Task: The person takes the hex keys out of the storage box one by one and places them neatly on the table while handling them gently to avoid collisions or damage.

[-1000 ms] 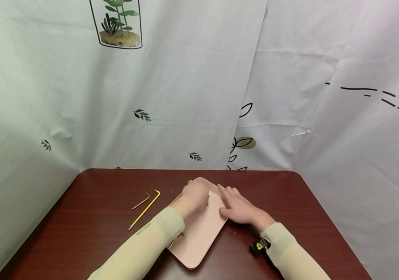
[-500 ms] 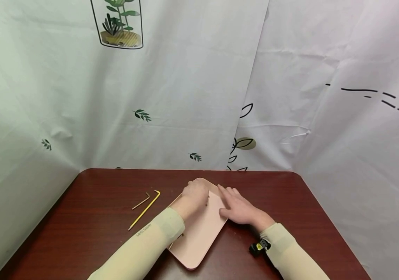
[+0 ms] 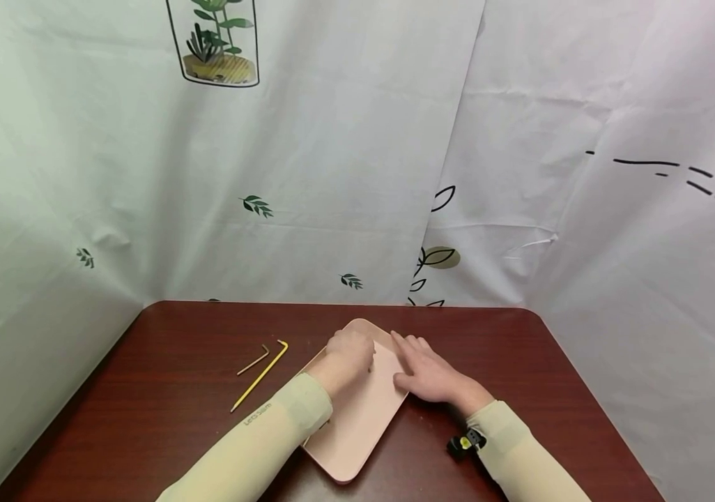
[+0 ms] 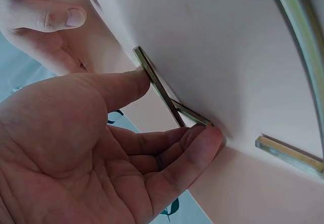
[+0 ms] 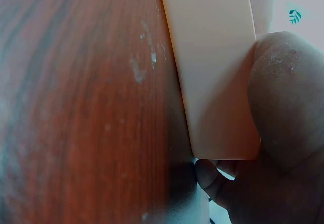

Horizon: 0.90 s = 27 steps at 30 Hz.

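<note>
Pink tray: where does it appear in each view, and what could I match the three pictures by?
Head: pink tray, lower centre, angled on the table.
Left wrist: its inside, upper and right.
Right wrist: its outer wall, from top centre to below the middle.
Landmark: the right hand, at the tray's rim in all three.

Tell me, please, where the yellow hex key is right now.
In the head view, the yellow hex key lies on the table, left of the pink tray, just right of the shorter hex key.
</note>
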Motion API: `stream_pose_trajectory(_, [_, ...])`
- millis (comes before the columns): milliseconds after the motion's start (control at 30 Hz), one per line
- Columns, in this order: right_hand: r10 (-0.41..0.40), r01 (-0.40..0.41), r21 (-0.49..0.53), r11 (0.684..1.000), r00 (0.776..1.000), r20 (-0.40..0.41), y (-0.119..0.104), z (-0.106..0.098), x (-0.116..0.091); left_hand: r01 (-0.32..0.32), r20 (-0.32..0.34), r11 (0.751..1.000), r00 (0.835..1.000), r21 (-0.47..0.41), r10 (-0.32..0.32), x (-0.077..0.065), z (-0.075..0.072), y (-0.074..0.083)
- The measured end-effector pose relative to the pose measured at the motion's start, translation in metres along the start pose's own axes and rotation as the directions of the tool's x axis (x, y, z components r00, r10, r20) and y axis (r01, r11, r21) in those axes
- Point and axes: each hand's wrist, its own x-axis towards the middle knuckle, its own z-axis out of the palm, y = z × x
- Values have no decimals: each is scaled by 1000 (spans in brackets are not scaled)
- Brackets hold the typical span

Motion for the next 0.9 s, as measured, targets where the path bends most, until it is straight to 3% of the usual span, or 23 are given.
stream_pose_trajectory(600, [-6, 6, -8, 1000, 1000, -9, 0, 0, -2, 33, 16, 999, 999, -1, -33, 3, 2, 1])
stream_pose_trajectory(900, [3, -3, -4, 1000, 1000, -3, 1, 1, -1, 31, -19, 999, 999, 6, -31, 6, 7, 0])
